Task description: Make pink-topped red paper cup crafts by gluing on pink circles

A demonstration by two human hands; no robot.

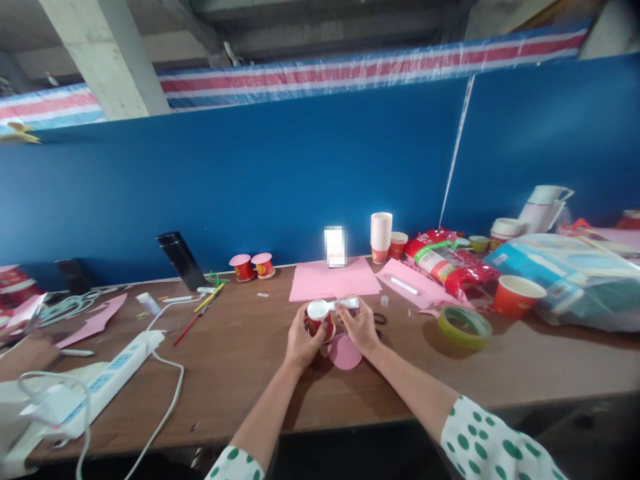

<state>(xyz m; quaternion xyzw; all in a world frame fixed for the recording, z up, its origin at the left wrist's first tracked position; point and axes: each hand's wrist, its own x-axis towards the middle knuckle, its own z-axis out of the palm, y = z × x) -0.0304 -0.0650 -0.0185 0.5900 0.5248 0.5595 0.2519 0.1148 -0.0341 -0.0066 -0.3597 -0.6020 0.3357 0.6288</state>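
- Holding, left: left hand (301,341), fingers curled around the small red cup (320,319). The cup is raised just above the wooden table (240,373), in front of the person, with its pale end up.
- Holding, right: right hand (361,327), thumb and fingertips pinching a white stick (346,304) that lies level, one end resting on the cup's top rim. Whether it is glue or a marker cannot be told.
- Beneath: pink paper disc (345,352), flat on the table between the two wrists and just under the right hand.
- Risk, crushing: the cup looks thin-walled, so a tighter curl of the left fingers would likely dent it or throw the rim out of round.
- Risk, slipping: the stick meets only a narrow rim. A slip could carry its tip down the printed side or onto the disc.
- Risk, shifting: the disc is loose, and a brush from the right wrist could slide or crease it.
- Risk, neighbours: a small dark object (380,319), too blurred to identify, lies just beside the right hand. The green tape roll (465,327) and the orange cup (517,295) stand near the right forearm, where a wide elbow sweep could knock them.
- Well apart: power strip (117,370) and its cable, at far left.
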